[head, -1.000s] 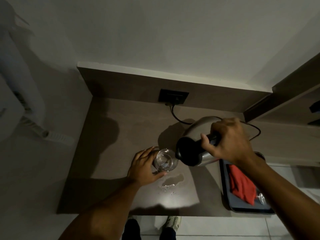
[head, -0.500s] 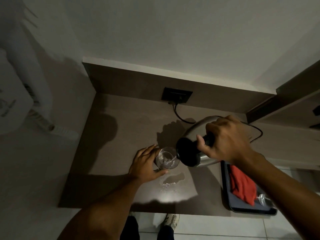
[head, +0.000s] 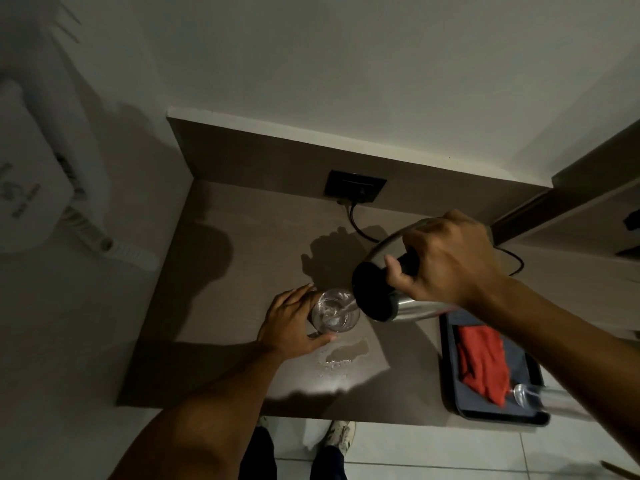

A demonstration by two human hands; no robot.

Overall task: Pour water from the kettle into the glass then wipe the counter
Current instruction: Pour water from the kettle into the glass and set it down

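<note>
A clear glass [head: 335, 315] stands on the brown counter [head: 242, 278], and my left hand [head: 291, 323] is wrapped around its left side. My right hand [head: 446, 259] grips the black handle of a steel kettle [head: 377, 292], which is tilted left with its black lid over the glass rim. A thin stream of water runs from the spout into the glass. A small puddle [head: 346, 353] lies on the counter just in front of the glass. A red cloth [head: 483, 365] lies crumpled on a dark tray [head: 450, 372] to the right.
A black wall socket [head: 355, 190] sits at the back with a cord [head: 360, 228] running toward the kettle. A second glass [head: 524, 394] lies on the tray's near end. A raised ledge [head: 561, 233] borders the counter on the right. My shoes [head: 341, 434] show below the front edge.
The kettle has tipped further over the glass and water now streams into it. My left hand has kept its hold on the glass.
</note>
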